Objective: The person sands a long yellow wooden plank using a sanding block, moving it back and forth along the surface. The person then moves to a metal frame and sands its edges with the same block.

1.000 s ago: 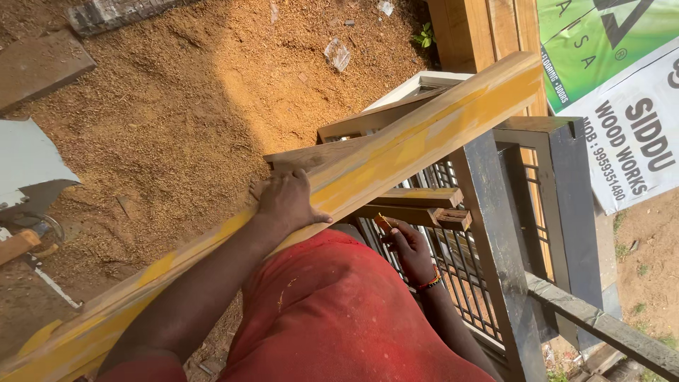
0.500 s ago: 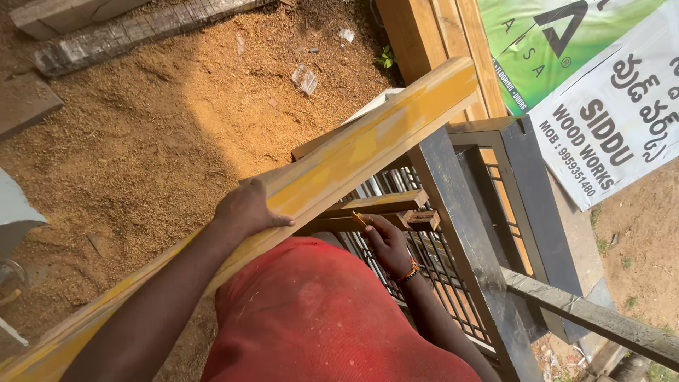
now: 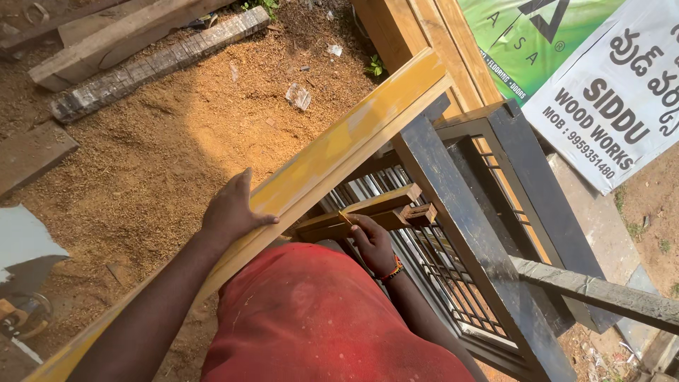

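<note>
Left hand (image 3: 230,212) grips the long yellow beam (image 3: 339,145) along its top edge; right hand (image 3: 371,240) pinches a small pencil (image 3: 345,218) against the wood strips (image 3: 368,209). Open sawdust ground (image 3: 163,141) lies left, dark metal frame (image 3: 453,212) crowds right.

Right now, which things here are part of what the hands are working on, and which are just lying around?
In hand:
- long yellow-stained wooden beam, gripped by the left hand
- short wooden crosspiece, under the right hand
- small pencil-like stick in the right hand

Lying about:
- timber planks on the sawdust
- dark metal grille frame
- banner
</note>
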